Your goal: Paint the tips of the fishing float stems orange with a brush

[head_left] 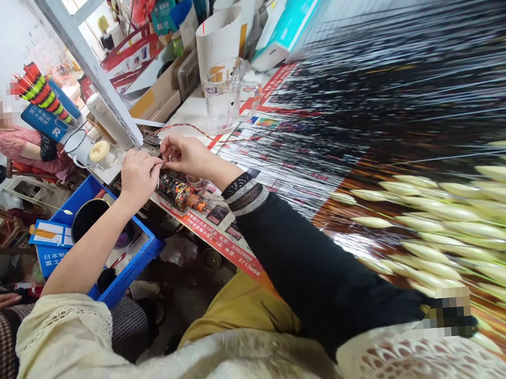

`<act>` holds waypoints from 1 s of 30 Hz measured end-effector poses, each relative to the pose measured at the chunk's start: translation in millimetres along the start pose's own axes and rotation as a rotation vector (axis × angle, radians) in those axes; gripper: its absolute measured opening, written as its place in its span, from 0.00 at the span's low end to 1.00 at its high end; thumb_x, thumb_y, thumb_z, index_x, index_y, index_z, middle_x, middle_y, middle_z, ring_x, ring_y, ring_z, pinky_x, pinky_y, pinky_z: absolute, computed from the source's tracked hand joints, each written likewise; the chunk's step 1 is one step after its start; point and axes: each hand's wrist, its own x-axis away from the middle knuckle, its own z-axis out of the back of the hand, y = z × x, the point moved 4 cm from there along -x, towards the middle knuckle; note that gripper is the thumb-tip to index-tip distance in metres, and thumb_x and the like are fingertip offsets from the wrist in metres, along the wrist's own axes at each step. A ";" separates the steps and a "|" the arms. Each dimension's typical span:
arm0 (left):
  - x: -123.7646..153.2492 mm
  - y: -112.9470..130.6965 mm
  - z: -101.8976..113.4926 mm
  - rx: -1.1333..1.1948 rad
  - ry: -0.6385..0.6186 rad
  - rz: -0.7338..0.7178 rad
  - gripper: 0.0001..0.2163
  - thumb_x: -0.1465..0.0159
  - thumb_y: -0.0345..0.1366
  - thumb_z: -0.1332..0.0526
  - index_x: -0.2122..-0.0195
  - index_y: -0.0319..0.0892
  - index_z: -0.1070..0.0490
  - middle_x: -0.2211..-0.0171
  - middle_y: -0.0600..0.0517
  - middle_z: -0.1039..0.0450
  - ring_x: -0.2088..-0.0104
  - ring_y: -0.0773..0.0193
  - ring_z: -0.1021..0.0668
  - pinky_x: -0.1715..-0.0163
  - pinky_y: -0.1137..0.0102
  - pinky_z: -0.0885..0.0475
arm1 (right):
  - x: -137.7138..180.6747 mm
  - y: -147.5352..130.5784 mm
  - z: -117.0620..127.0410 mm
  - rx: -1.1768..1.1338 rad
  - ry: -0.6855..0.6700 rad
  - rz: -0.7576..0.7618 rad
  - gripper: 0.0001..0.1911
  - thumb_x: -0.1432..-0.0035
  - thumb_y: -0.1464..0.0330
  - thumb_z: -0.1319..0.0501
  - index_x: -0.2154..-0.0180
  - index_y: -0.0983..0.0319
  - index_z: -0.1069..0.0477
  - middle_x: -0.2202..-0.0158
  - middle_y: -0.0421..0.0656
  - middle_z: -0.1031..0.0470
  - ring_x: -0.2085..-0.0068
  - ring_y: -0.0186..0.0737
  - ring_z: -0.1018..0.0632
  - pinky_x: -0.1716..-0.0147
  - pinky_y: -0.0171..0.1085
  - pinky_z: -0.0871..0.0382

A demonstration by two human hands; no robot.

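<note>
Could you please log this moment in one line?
left hand: pinching; right hand: pinching; pinched item: unclear; nearby: multicoloured cylinder, clear mug

The red-edged sheet (pixel 215 236) bears 3752998 and 3713668, the upper blue box (pixel 42 119) "R", the lower blue card (pixel 56 258) "日本制"

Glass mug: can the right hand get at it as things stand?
Probably yes: the glass mug stands close beyond the right hand, with a thin twisted cord but nothing bulky seen between them. That hand is pinching beside the left hand, so it would likely need to open first.
</note>
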 end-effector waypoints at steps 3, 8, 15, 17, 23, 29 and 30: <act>-5.1 -0.7 1.2 -0.002 -0.051 -0.011 0.12 0.31 0.37 0.43 0.64 0.45 0.20 0.65 0.47 0.24 0.57 0.53 0.27 0.53 0.54 0.32 | -0.4 3.1 -1.5 -0.002 -0.004 0.001 0.16 0.47 0.67 0.35 0.56 0.59 0.34 0.68 0.39 0.26 0.70 0.38 0.28 0.66 0.40 0.31; -9.2 -0.8 12.6 0.002 -0.114 -0.069 0.11 0.31 0.37 0.43 0.61 0.47 0.19 0.61 0.47 0.23 0.53 0.51 0.27 0.49 0.52 0.33 | 0.7 2.5 -0.9 0.022 0.019 0.009 0.12 0.48 0.69 0.35 0.60 0.60 0.32 0.69 0.39 0.26 0.70 0.38 0.28 0.67 0.40 0.31; 7.0 -23.6 16.3 0.030 -0.027 0.009 0.13 0.28 0.38 0.46 0.57 0.46 0.21 0.60 0.48 0.21 0.56 0.56 0.24 0.50 0.57 0.30 | 1.9 -0.2 -1.5 0.013 -0.004 -0.019 0.08 0.47 0.69 0.36 0.63 0.62 0.25 0.68 0.41 0.24 0.69 0.38 0.28 0.65 0.40 0.31; 13.0 -26.3 11.2 0.013 -0.027 0.011 0.11 0.29 0.39 0.44 0.58 0.47 0.21 0.60 0.48 0.21 0.56 0.56 0.24 0.50 0.58 0.30 | 1.7 -0.5 -2.2 0.027 -0.007 -0.021 0.08 0.47 0.69 0.35 0.62 0.62 0.24 0.68 0.42 0.23 0.69 0.38 0.27 0.65 0.39 0.31; 18.5 -20.0 -2.0 -0.003 -0.007 0.081 0.09 0.31 0.39 0.40 0.61 0.44 0.20 0.63 0.48 0.21 0.58 0.55 0.25 0.52 0.59 0.31 | 1.1 3.0 -3.2 0.074 0.000 -0.024 0.09 0.47 0.70 0.32 0.61 0.62 0.22 0.66 0.42 0.23 0.69 0.37 0.27 0.64 0.39 0.30; 15.6 -11.5 -10.0 0.049 0.009 0.221 0.08 0.34 0.38 0.37 0.68 0.44 0.21 0.68 0.49 0.23 0.62 0.56 0.25 0.56 0.61 0.31 | 0.9 6.8 -4.0 0.072 0.004 -0.040 0.09 0.46 0.70 0.33 0.60 0.62 0.22 0.66 0.42 0.23 0.68 0.36 0.26 0.65 0.37 0.30; 14.8 -10.9 -11.2 0.064 0.010 0.242 0.08 0.34 0.37 0.36 0.69 0.44 0.21 0.69 0.49 0.24 0.62 0.56 0.25 0.57 0.62 0.32 | 0.8 7.0 -4.1 0.071 0.002 -0.042 0.09 0.46 0.70 0.33 0.60 0.62 0.22 0.67 0.42 0.23 0.68 0.36 0.26 0.65 0.37 0.30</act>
